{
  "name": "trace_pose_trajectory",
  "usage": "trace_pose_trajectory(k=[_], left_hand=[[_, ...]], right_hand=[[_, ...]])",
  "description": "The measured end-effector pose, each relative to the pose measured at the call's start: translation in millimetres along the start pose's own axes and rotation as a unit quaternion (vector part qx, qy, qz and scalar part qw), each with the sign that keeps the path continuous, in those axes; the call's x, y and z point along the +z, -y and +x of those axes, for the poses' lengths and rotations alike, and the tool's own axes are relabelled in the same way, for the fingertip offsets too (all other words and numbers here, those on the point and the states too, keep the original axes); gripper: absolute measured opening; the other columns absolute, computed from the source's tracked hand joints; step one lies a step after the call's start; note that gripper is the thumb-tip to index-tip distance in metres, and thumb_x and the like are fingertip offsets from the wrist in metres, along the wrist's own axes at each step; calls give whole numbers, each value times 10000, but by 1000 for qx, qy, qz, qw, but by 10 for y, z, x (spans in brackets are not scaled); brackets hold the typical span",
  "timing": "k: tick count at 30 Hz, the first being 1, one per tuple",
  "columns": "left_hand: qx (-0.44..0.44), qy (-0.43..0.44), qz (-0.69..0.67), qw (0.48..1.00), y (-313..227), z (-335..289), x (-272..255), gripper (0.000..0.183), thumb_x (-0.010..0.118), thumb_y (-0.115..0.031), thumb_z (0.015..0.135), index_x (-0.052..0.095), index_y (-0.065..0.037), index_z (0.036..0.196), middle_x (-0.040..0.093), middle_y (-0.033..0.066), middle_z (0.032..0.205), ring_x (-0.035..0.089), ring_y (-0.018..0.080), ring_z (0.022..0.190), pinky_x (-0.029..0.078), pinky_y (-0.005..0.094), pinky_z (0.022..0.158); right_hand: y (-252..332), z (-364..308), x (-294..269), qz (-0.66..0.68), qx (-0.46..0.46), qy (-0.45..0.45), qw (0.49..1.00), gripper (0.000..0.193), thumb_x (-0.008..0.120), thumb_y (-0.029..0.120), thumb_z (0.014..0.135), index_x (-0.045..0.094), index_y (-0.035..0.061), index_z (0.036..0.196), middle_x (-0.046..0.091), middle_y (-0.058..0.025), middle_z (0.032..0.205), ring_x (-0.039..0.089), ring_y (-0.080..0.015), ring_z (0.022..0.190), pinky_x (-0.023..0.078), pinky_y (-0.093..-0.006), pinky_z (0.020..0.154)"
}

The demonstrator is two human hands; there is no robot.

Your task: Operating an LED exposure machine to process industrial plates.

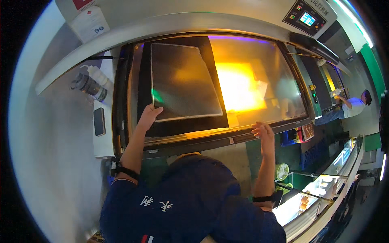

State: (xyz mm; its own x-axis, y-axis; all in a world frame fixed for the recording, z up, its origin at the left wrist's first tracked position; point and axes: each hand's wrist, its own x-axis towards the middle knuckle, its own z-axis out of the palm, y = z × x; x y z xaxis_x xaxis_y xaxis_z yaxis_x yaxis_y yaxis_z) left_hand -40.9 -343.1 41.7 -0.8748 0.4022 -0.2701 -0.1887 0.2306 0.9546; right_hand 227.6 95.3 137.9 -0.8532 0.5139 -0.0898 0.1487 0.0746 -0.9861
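Pinched at its near left corner by my left hand (pixel 150 116) is a thin, glossy, see-through sheet (pixel 184 81) with pale edges. The thumb lies on top of the sheet and the other fingers are partly hidden. Beneath it a black panel (pixel 144 91) covers the left part of a framed machine bed (pixel 298 95). The right part of the bed glows bright yellow. My right hand (pixel 263 131) hovers over the bed's front edge, its fingers loosely bent and apart, with nothing in it.
A raised machine lid (pixel 182 22) spans the back, with a control panel (pixel 306 18) at right. On the left ledge are a white squeeze bottle (pixel 98 75), a dark bottle (pixel 91 87) and a phone (pixel 99 121). Another person (pixel 354 106) works at far right.
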Motion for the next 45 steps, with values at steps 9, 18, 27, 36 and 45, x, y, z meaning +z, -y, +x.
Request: trace_pose_trajectory(k=[9,18,27,36,45], left_hand=[[124,-127,572,801,473,-91,164,637,576,-444,943,381,-175,1487,227,140,1598,177,389,1477,132,678,1142],[192,-129,545,806,759,-121,268,486,564,-398,953,530,-69,1309,290,168,1564,207,344,1477,118,575,1195],[153,-220,598,755,641,-350,621,639,598,-421,918,438,-47,1411,314,204,1543,240,372,1453,116,603,1179],[196,328,145,913,311,-1439,1673,465,571,-314,947,569,-30,1315,626,185,1273,566,296,1237,400,396,1072],[178,-3,335,925,308,-114,1463,601,584,-330,924,427,-121,1465,295,133,1584,244,367,1459,207,562,1162]], right_hand=[[1331,605,-47,-295,-303,-104,900,360,613,139,944,578,47,1291,587,-109,1306,575,-235,1119,454,-344,945],[2960,1191,-404,-490,-532,-209,658,411,757,241,844,636,52,1188,671,-119,1056,646,-222,974,497,-344,861],[1728,204,-351,-487,-469,-141,723,330,820,143,576,664,103,863,626,-125,788,606,-349,788,460,-436,689],[-609,-237,-153,-654,7,212,726,314,749,423,716,751,114,769,711,-160,829,693,-345,794,550,-463,725],[-1366,-33,-273,-634,51,373,676,365,737,432,742,749,86,857,717,-147,850,698,-334,828,554,-453,767]])
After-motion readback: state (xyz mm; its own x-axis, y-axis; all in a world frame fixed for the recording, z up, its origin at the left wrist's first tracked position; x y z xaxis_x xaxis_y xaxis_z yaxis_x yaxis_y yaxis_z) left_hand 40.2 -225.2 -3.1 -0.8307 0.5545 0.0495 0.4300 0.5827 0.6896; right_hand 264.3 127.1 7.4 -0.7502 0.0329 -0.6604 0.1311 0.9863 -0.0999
